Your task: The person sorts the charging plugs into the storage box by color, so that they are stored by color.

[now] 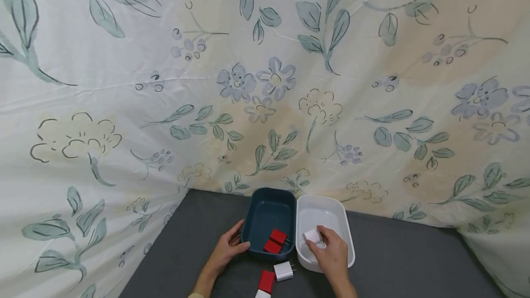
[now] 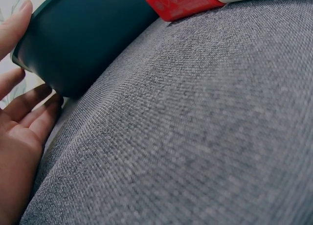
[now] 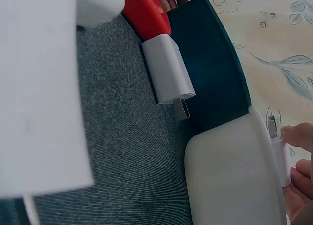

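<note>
Left hand [image 1: 227, 249]: spread, touching the side of the dark blue box [image 1: 271, 215]
Right hand [image 1: 333, 254]: pinching a white plug [image 1: 312, 235] at the white box [image 1: 327, 215] (over it or inside, hard to tell)
Boxes: side by side on the dark grey counter [image 1: 385, 252]
In the dark blue box: two red plugs [image 1: 272, 246], close together
In front: another white plug [image 1: 283, 271], one red plug [image 1: 266, 282], part of a white thing [image 1: 262, 294]

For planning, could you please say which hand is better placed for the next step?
Probably the right hand: it pinches a white plug over the white tray, perhaps for release; the left hand holds the blue tray.
</note>
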`<state>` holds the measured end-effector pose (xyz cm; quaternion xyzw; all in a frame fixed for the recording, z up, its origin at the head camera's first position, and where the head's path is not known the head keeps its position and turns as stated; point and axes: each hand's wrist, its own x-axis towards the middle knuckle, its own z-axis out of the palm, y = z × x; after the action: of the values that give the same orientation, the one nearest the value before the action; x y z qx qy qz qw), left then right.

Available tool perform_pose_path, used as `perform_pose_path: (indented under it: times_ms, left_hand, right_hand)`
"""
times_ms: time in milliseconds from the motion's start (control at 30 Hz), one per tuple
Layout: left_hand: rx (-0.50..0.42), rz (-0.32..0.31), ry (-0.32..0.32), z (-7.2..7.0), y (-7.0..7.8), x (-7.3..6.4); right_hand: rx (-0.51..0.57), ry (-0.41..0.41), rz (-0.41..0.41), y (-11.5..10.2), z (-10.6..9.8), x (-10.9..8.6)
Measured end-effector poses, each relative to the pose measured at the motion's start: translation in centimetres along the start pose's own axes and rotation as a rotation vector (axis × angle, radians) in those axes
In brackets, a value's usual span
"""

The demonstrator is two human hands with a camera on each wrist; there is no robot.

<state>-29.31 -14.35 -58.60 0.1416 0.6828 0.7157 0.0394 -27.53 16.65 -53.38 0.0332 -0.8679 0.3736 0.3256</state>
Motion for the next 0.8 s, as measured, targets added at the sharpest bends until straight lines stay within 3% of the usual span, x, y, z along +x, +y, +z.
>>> perform_pose_path:
  times_ms: [533,800]
  left_hand:
    - [-0.025,-0.03,0.007,0.0,-0.1,0.2]
    - [-0.023,-0.022,0.003,0.1,0.0,0.1]
  right_hand:
    - [-0.048,-0.037,0.011,0.2,0.6,1.2]
    - [-0.067,-0.107,0.041,0.2,0.8,1.9]
